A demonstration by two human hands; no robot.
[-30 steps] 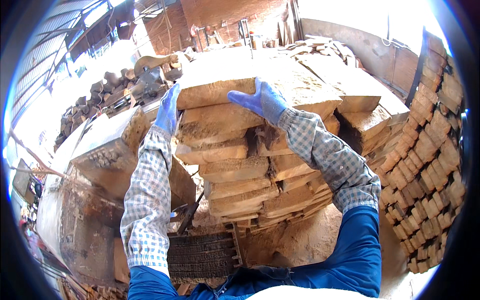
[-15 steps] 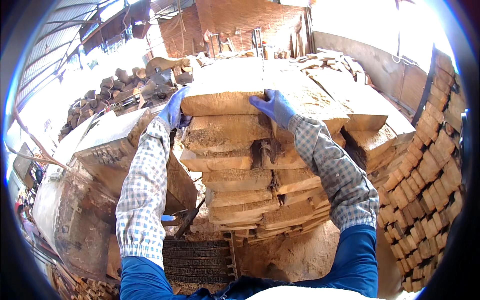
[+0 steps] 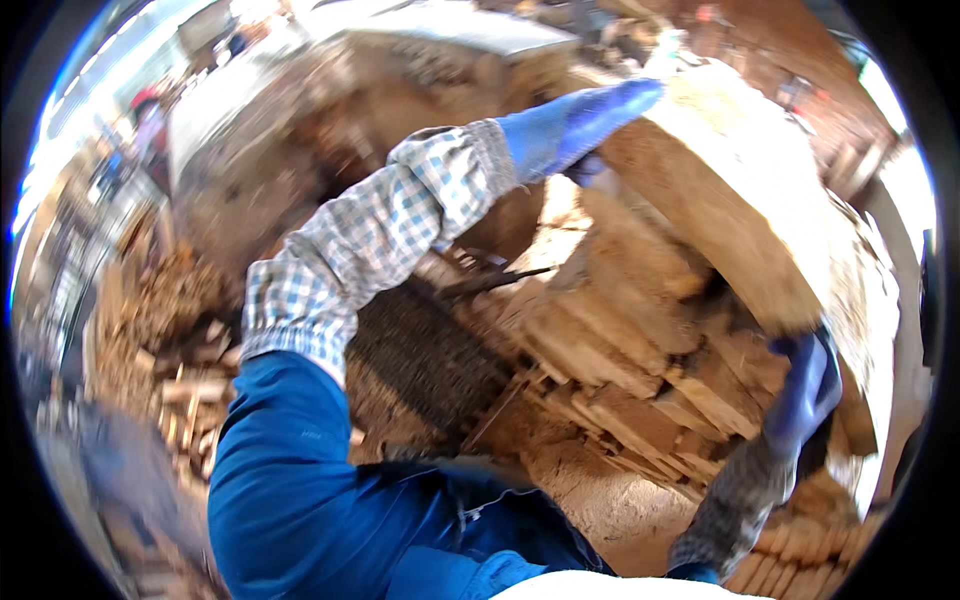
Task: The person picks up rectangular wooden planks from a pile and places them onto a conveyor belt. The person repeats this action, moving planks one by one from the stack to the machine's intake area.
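Note:
A thick pale wooden slab (image 3: 730, 190) is lifted and tilted above a stack of similar rough slabs (image 3: 620, 350). My left hand (image 3: 575, 125), in a blue glove, grips the slab's upper left end. My right hand (image 3: 805, 390), also blue-gloved, holds its lower right end from underneath. Both forearms wear checked sleeves over blue sleeves. The view is blurred and turned.
A dark ribbed grate (image 3: 430, 350) lies below the stack. Small wood offcuts (image 3: 170, 370) litter the ground at the left. A big weathered block (image 3: 330, 110) stands behind. Stacked bricks (image 3: 800, 540) show at the lower right. A blurred person (image 3: 150, 120) is far left.
The slab has come off the top of the stack and tilted, its right end dropping. The view has swung and rolled to the left, and the picture is now blurred.

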